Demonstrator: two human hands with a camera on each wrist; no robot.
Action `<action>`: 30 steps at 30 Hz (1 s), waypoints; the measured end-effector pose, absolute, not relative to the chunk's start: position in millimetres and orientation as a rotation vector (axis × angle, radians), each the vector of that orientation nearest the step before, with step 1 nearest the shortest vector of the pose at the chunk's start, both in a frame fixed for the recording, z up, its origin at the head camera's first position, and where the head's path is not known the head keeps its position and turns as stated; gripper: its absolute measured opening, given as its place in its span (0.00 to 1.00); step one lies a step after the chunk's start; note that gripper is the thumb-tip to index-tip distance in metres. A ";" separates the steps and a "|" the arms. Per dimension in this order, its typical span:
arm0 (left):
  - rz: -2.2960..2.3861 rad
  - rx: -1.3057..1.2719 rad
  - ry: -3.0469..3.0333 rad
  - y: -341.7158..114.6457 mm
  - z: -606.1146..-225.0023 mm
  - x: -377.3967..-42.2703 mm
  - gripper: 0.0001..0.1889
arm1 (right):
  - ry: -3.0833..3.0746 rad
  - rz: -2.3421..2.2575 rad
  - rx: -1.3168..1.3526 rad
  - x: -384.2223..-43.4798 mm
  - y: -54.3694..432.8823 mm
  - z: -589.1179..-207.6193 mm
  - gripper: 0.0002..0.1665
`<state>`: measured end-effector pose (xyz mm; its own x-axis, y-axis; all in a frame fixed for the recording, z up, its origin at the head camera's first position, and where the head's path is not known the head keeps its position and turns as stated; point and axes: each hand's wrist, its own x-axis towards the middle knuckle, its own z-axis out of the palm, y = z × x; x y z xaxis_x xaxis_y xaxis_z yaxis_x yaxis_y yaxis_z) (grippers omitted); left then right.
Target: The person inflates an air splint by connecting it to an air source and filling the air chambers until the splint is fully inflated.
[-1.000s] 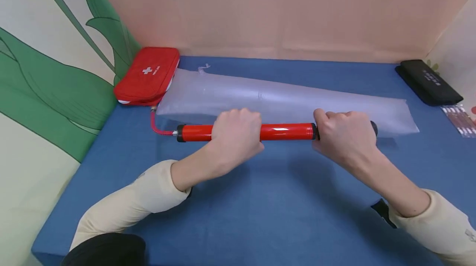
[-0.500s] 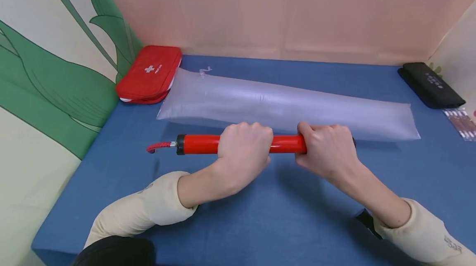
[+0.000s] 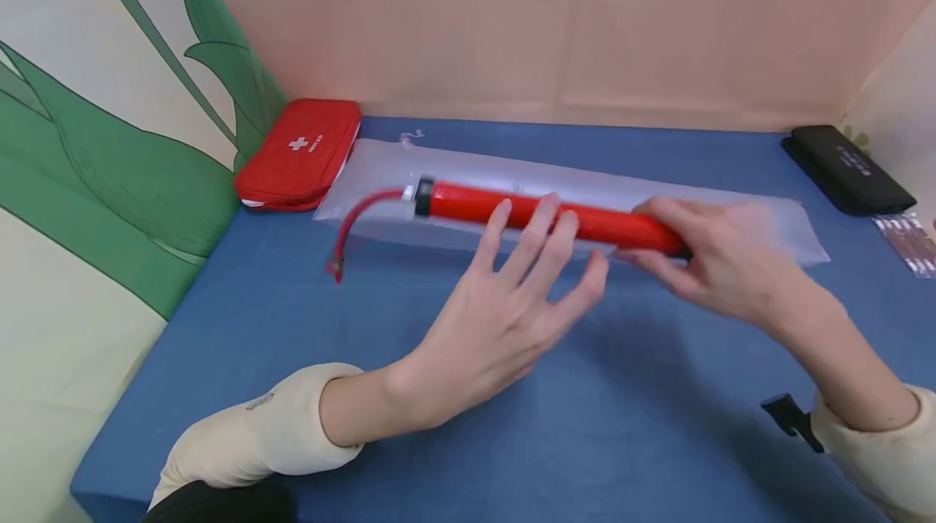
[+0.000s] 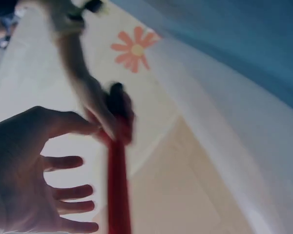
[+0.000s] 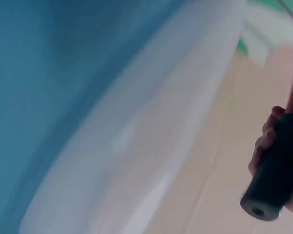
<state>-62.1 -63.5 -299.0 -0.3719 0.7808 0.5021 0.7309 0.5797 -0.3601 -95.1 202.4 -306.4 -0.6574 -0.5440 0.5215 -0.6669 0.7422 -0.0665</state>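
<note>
My right hand (image 3: 738,255) grips a red hand pump (image 3: 468,203) at its right end. In the right wrist view its fingers (image 5: 264,139) curl round beside the black handle (image 5: 276,168). The pump is held above the table, left end slightly higher, and a red hose (image 3: 366,202) hangs from that end. My left hand (image 3: 504,320) is just below the barrel with fingers spread and straight; the left wrist view has the hand (image 4: 24,170) apart from the red barrel (image 4: 118,190). Behind the pump lies a long, translucent, inflated bag (image 3: 695,196) with a small valve (image 3: 406,139).
A red first aid pouch (image 3: 300,153) lies at the back left of the blue table (image 3: 512,458). At the back right are a black case (image 3: 848,170) and a clear pack of small sticks (image 3: 907,243). A pink panel (image 3: 556,28) stands behind.
The pump has been lifted and tilted, its hose end raised. My left hand has let go of the barrel and spread its fingers. My right hand has shifted right, still holding the pump.
</note>
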 end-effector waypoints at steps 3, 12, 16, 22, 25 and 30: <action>0.080 -1.248 -2.079 -63.1 -300.4 -59.8 0.24 | -2.456 0.413 0.772 -121.8 224.9 -295.6 0.21; 0.077 -1.504 -2.139 -60.7 -328.0 -73.7 0.16 | -2.709 0.103 0.670 -192.1 239.2 -302.8 0.22; 0.081 -1.557 -2.168 -59.3 -334.0 -74.0 0.16 | -2.853 -0.012 0.712 -215.1 230.7 -311.4 0.22; 0.194 -1.625 -2.243 -60.2 -341.1 -76.1 0.17 | -3.088 -0.167 0.766 -247.3 219.6 -312.1 0.23; 0.235 -1.637 -2.274 -59.8 -344.0 -78.4 0.19 | -3.241 -0.211 0.757 -261.3 216.0 -310.6 0.24; 0.274 -1.625 -2.292 -59.0 -346.3 -82.3 0.21 | -3.399 -0.190 0.669 -275.5 212.3 -314.1 0.24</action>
<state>-82.3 -59.0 -346.3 -0.3038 0.9416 0.1451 0.8809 0.3356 -0.3337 -275.5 212.3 -314.1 -0.8744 -0.3504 -0.3357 -0.3856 0.9217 0.0423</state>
